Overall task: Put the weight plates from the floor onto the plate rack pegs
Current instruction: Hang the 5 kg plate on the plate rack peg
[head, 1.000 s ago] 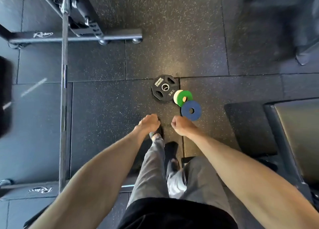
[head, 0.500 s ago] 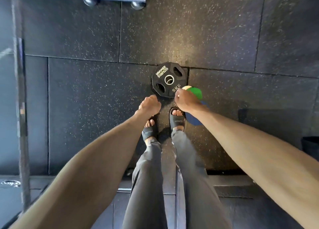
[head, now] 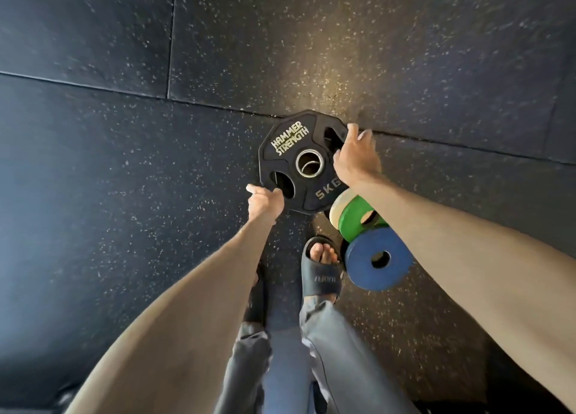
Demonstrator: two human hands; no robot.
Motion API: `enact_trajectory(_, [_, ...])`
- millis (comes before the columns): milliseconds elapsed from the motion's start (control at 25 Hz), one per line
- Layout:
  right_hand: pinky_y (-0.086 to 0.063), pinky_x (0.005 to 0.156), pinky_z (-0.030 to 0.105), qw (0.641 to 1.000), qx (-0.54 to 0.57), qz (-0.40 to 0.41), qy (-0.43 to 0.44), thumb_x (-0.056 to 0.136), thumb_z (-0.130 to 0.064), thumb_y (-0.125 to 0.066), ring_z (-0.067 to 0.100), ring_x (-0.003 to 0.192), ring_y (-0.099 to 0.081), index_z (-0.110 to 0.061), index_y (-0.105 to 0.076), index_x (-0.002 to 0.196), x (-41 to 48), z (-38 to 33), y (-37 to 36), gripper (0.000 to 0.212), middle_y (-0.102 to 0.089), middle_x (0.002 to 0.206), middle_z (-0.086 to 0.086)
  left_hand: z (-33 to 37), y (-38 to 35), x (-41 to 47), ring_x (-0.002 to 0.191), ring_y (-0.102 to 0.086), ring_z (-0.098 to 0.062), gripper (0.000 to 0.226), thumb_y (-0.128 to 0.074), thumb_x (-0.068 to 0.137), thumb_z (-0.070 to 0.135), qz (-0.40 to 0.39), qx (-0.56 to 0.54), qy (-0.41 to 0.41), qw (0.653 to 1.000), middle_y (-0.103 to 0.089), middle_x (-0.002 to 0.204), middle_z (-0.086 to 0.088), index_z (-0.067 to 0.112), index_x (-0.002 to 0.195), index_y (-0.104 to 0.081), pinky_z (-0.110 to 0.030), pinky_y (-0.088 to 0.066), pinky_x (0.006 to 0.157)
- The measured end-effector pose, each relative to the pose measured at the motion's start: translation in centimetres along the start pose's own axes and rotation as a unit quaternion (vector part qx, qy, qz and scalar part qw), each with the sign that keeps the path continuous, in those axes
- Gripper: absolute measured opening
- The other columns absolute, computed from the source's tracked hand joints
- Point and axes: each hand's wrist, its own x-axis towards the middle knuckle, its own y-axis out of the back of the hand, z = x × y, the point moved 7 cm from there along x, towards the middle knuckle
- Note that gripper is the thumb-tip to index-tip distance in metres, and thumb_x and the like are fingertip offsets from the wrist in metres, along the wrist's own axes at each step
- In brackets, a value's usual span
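Rubber covers the black many-sided weight plate [head: 307, 195], which lies on the speckled black rubber floor tiles [head: 156, 180] with its far edge at a seam, just ahead of the person's feet. It has a steel-ringed centre hole, two oval grip slots and pale lettering reading HAMMER STRENGTH and 5KG. The left hand [head: 265, 200] curls its fingers round the near-left rim beside one slot. The right hand [head: 355, 159] hooks its fingers over the far-right rim beside the other, so both grasp the plate. Whether it is off the floor cannot be told. Just right of it, a smooth green round plate [head: 353, 217] sits on a cream round plate [head: 338, 203], both partly hidden by the right forearm. A matte blue round plate [head: 364, 273] overlaps the green one's near edge. A black moulded slide sandal [head: 321, 281] shows on the right foot; the left foot is mostly hidden under the left forearm.
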Motion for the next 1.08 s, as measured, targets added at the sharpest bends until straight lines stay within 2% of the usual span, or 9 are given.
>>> enact_trajectory(120, [-0.047, 0.093, 0.049, 0.999, -0.032, 0.020, -0.014, 0.095, -0.017, -0.056, 0.040, 0.127, -0.041, -0.009, -0.035, 0.140, 3.8, -0.3, -1.2, 0.050, -0.037, 0.140, 0.025, 1.0, -1.1, 3.0, 0.095, -0.070, -0.034, 0.069, -0.053, 0.096, 0.035, -0.016, -0.033, 0.000, 0.999, -0.054, 0.133, -0.017, 0.006, 0.147, -0.018, -0.041, -0.062, 0.065])
enact_trajectory(200, [-0.048, 0.093, 0.050, 0.997, -0.072, 0.028, -0.018, 0.094, -0.018, -0.060, 0.039, 0.128, -0.040, -0.008, -0.040, 0.136, 5.2, -0.4, -1.6, 0.048, -0.039, 0.139, 0.023, 1.5, -1.7, 3.8, 0.102, -0.067, -0.038, 0.063, -0.058, 0.095, 0.031, -0.026, -0.056, 0.010, 0.998, -0.049, 0.136, -0.016, 0.007, 0.142, -0.023, -0.038, -0.060, 0.056])
enact_trajectory(320, [-0.049, 0.089, 0.047, 0.994, -0.104, 0.021, -0.018, 0.092, -0.011, -0.062, 0.038, 0.126, -0.039, -0.010, -0.042, 0.132, 6.2, -0.1, -2.5, 0.044, -0.052, 0.131, 0.021, 1.6, -2.3, 4.5, 0.113, -0.059, -0.041, 0.046, -0.059, 0.096, 0.018, -0.009, -0.083, 0.030, 0.996, -0.047, 0.135, -0.018, 0.009, 0.129, -0.029, -0.048, -0.061, 0.066])
enact_trajectory(480, [-0.040, 0.075, 0.038, 0.992, -0.125, 0.026, 0.002, 0.091, 0.000, -0.058, 0.036, 0.124, -0.042, -0.011, -0.039, 0.131, 6.9, -0.4, -2.7, 0.045, -0.064, 0.119, 0.015, 1.3, -2.5, 4.7, 0.115, -0.055, -0.040, 0.041, -0.052, 0.098, 0.009, -0.004, -0.097, 0.032, 0.995, -0.047, 0.134, -0.018, 0.009, 0.131, -0.029, -0.051, -0.061, 0.071])
enact_trajectory(640, [-0.043, 0.081, 0.042, 0.993, -0.102, 0.062, 0.001, 0.088, 0.001, -0.061, 0.036, 0.130, -0.037, -0.012, -0.036, 0.135, 5.1, -0.3, -1.5, 0.055, -0.060, 0.127, 0.013, 1.5, -2.0, 4.5, 0.114, -0.057, -0.039, 0.050, -0.049, 0.098, 0.010, 0.011, -0.107, 0.010, 0.994, -0.049, 0.135, -0.018, 0.009, 0.141, -0.022, -0.052, -0.059, 0.081])
enact_trajectory(760, [-0.047, 0.083, 0.045, 0.993, -0.066, 0.098, -0.005, 0.089, -0.004, -0.065, 0.035, 0.128, -0.040, -0.011, -0.037, 0.135, 3.2, -0.9, 0.8, 0.055, -0.060, 0.126, 0.012, 3.5, 1.0, 2.7, 0.115, -0.057, -0.038, 0.062, -0.049, 0.097, 0.013, 0.051, -0.057, -0.047, 0.996, -0.053, 0.133, -0.020, 0.009, 0.148, -0.015, -0.049, -0.055, 0.092])
enact_trajectory(880, [-0.048, 0.081, 0.046, 0.992, -0.030, 0.123, 0.000, 0.090, -0.010, -0.065, 0.035, 0.126, -0.042, -0.010, -0.039, 0.134, 1.1, -2.6, 5.3, 0.050, -0.061, 0.124, 0.013, 6.1, 5.2, -1.1, 0.111, -0.059, -0.038, 0.051, -0.051, 0.095, 0.011, 0.071, -0.056, -0.083, 0.992, -0.056, 0.127, -0.020, 0.010, 0.139, -0.024, -0.049, -0.055, 0.090])
enact_trajectory(1000, [-0.047, 0.080, 0.048, 0.984, -0.019, 0.173, 0.049, 0.100, -0.032, -0.052, 0.036, 0.123, -0.044, -0.008, -0.042, 0.129, -1.9, -5.6, 11.6, 0.039, -0.061, 0.123, 0.015, 7.7, 9.2, -6.2, 0.108, -0.059, -0.037, 0.044, -0.049, 0.095, 0.011, 0.081, -0.076, -0.100, 0.989, -0.055, 0.125, -0.019, 0.010, 0.133, -0.028, -0.049, -0.056, 0.089])
enact_trajectory(1080, [-0.046, 0.079, 0.048, 0.978, 0.004, 0.194, 0.072, 0.102, -0.046, -0.041, 0.038, 0.121, -0.044, -0.008, -0.044, 0.124, -5.0, -7.3, 16.5, 0.044, -0.061, 0.121, 0.016, 8.7, 12.2, -11.0, 0.107, -0.059, -0.038, 0.039, -0.048, 0.096, 0.014, 0.091, -0.081, -0.124, 0.985, -0.056, 0.124, -0.020, 0.010, 0.130, -0.030, -0.048, -0.056, 0.088])
